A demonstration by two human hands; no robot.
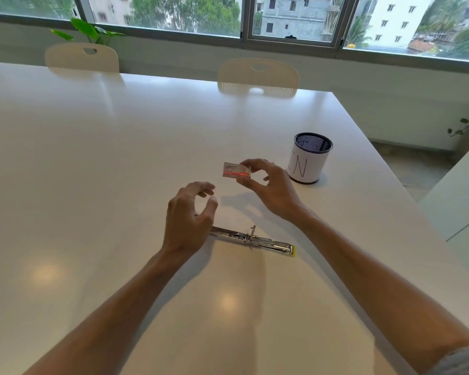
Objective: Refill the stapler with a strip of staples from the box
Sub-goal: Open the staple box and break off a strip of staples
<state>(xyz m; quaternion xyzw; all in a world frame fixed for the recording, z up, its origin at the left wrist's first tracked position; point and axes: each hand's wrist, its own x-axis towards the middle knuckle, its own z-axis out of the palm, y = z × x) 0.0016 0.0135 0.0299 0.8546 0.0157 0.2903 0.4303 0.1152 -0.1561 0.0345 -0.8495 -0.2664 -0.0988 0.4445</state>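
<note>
Your right hand (pixel 266 182) pinches the staple box (pixel 236 170) by its right end, thumb and forefinger only, held up off the table (pixel 92 171) just right of frame centre; your left hand (pixel 190 215) is half curled, fingers apart, holding nothing, hovering just below and left of the box.

Stapler (pixel 252 239) lies opened flat on the table at lower centre, metal rail up, yellow end to the right; its left end is hidden under your left hand.

Risks as I judge them:
- two-finger grip on one end of the box; tilt it while opening and it can slip or dump strips across the table
- cannot tell whether the box end facing your left hand is open; pull too hard and the strip may snap into short pieces
- stapler is unrestrained on a glossy top; push a strip in one-handed and it likely skates
- mesh cup (pixel 310 158) sits near your right wrist; a wide elbow swing could knock it
</note>
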